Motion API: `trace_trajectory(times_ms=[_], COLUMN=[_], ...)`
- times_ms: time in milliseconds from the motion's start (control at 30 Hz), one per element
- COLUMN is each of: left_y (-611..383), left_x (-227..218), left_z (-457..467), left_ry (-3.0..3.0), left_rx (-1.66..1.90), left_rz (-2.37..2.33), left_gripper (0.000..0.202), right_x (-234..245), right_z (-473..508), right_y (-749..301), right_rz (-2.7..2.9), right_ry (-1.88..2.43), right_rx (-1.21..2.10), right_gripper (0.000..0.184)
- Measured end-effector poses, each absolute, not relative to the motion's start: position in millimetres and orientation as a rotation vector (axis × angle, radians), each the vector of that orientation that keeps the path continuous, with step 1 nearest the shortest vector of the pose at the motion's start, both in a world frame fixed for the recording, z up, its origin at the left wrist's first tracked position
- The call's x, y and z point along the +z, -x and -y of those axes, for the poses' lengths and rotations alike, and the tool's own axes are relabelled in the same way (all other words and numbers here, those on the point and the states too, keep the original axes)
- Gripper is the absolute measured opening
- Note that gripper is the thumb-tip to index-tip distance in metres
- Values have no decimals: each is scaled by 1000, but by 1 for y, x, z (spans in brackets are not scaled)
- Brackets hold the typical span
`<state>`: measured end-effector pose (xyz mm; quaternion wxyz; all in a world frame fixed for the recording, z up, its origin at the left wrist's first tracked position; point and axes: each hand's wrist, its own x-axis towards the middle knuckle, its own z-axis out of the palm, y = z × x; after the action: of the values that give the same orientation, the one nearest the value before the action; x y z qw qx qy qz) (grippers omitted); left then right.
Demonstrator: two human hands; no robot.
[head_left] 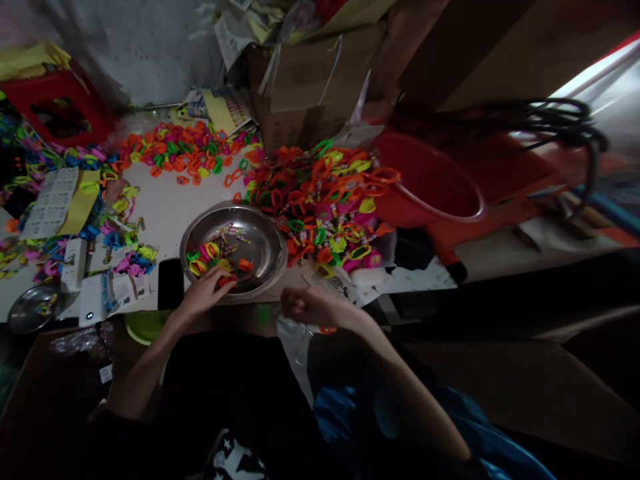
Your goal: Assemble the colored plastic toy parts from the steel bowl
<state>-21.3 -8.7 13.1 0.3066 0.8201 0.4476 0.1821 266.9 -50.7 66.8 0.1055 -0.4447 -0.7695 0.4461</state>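
A metal bowl [265, 243] is being supported at the front edge of the worktop [167, 190], and its front rim is being reached over by the left hand [206, 293]. A red-orange piece [228, 283] is being touched by the left fingertips, just inside that rim; whether it is being gripped cannot be told. Bright ring-shaped pieces [203, 258] are being held in the bowl just beyond those fingers, with an orange piece [245, 265] to their right and small patterned pieces [229, 235] farther toward the back rim. The right hand [307, 305] is being held apart from the bowl, just off the worktop's front edge, its fingers curled inward; because of blur, it cannot be told whether anything is being gripped. Right of the bowl, a heap of bright plastic pieces [320, 207] is being carried by the worktop, with a red tub [433, 177] beside it toward the right end. More loose pieces [175, 153] are being spread along the far edge, and a black phone [171, 285] is being supported at the front edge, left of the bowl.
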Motion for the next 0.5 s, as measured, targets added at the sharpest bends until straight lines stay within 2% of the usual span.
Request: trace_trajectory(times_ms=[133,200,333,500], left_y=[3,-8,-21,-28], left_x=[-19,-27,-25,6], left_z=[-40,-58,-76,-54], left_ry=[-2387,-2474,-2530,-2500], left_rx=[406,323,255,509], left_rz=[-1193,-1175,-1117,-1030], left_gripper=[29,32,14,14], right_x=[81,84,65,27], right_z=[19,10,16,37], right_y=[-316,-329,-320,-279], right_rz=[1334,1135,1282,1602], right_ry=[1563,1593,1608,1534], right_rx=[527,332,515,974], right_gripper=[24,27,31,38])
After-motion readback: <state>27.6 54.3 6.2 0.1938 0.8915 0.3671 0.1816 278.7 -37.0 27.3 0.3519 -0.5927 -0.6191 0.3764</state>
